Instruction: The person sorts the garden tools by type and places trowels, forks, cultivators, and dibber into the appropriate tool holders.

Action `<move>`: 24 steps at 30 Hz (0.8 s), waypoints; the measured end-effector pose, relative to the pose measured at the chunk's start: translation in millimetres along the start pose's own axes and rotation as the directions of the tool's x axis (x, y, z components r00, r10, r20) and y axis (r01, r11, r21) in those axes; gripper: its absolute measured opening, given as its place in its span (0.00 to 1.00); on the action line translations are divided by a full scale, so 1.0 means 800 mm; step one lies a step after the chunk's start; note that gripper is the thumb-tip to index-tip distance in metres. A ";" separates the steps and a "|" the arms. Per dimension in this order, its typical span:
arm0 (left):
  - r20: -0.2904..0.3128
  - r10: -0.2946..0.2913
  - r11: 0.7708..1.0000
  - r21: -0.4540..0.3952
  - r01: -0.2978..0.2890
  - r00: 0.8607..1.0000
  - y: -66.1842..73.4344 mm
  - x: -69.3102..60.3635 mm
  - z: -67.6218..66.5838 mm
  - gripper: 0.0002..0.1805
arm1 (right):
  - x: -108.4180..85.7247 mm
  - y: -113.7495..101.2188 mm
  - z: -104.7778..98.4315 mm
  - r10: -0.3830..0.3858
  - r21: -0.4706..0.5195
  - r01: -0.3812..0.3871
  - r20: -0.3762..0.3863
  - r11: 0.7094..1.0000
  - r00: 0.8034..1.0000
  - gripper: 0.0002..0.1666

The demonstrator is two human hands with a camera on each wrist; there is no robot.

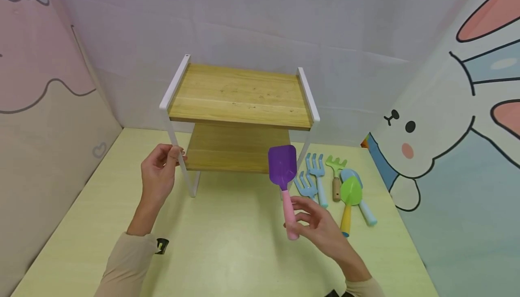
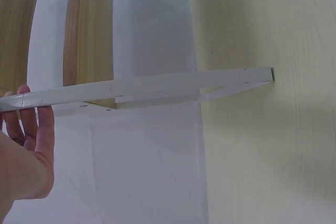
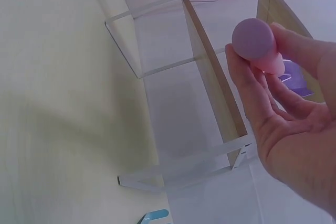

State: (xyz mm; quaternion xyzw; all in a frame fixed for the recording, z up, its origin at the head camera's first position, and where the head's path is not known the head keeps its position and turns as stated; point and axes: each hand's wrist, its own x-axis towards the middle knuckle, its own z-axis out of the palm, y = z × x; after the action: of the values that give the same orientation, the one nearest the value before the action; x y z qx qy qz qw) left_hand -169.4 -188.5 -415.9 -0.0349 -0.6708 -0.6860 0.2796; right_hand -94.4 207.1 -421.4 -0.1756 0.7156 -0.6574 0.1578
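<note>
A two-tier wooden shelf (image 1: 243, 96) with white metal side frames stands at the back of the table. My left hand (image 1: 158, 175) grips its left front leg between thumb and fingers; in the left wrist view the fingers (image 2: 45, 127) lie against the white bar (image 2: 157, 84). My right hand (image 1: 318, 229) pinches the pink handle (image 1: 289, 213) of a toy shovel, its purple blade (image 1: 282, 165) pointing up in front of the shelf's right side. The right wrist view shows the round handle end (image 3: 253, 39) between thumb and fingers of the right hand (image 3: 294, 114).
Right of the shelf lie two blue forks (image 1: 321, 184) (image 1: 305, 186), a green rake (image 1: 336, 175) with a brown handle, a green shovel (image 1: 351, 192) with a yellow handle, and a blue shovel (image 1: 367, 211) partly beneath it. Printed fabric (image 1: 252, 26) surrounds the table.
</note>
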 end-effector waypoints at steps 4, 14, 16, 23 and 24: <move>0.002 -0.001 1.000 -0.013 0.001 1.000 0.000 -0.001 0.001 0.12 | 0.005 -0.002 0.003 -0.004 -0.011 0.004 -0.013 1.000 1.000 0.33; 0.014 0.025 1.000 0.004 -0.025 1.000 0.001 0.002 -0.001 0.10 | 0.024 -0.014 0.011 0.035 -0.018 -0.035 -0.029 0.999 0.999 0.34; 0.015 0.024 1.000 -0.005 -0.024 1.000 0.001 0.002 0.000 0.10 | 0.029 -0.016 0.012 0.035 -0.005 -0.035 -0.029 0.999 0.999 0.34; 0.001 0.001 1.000 -0.021 -0.001 1.000 0.000 0.000 -0.001 0.11 | 0.042 -0.019 0.019 0.059 0.046 -0.058 -0.043 0.997 0.997 0.34; 0.000 -0.001 1.000 -0.004 0.001 1.000 0.000 -0.001 -0.001 0.11 | 0.044 -0.020 0.020 0.062 0.047 -0.060 -0.047 0.997 0.997 0.34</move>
State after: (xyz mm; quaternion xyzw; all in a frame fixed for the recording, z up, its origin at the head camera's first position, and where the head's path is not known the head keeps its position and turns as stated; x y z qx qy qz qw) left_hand -168.4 -189.0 -416.2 -0.0349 -0.6692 -0.6877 0.2792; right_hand -117.7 176.0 -406.9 -0.1341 0.7090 -0.6726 0.1644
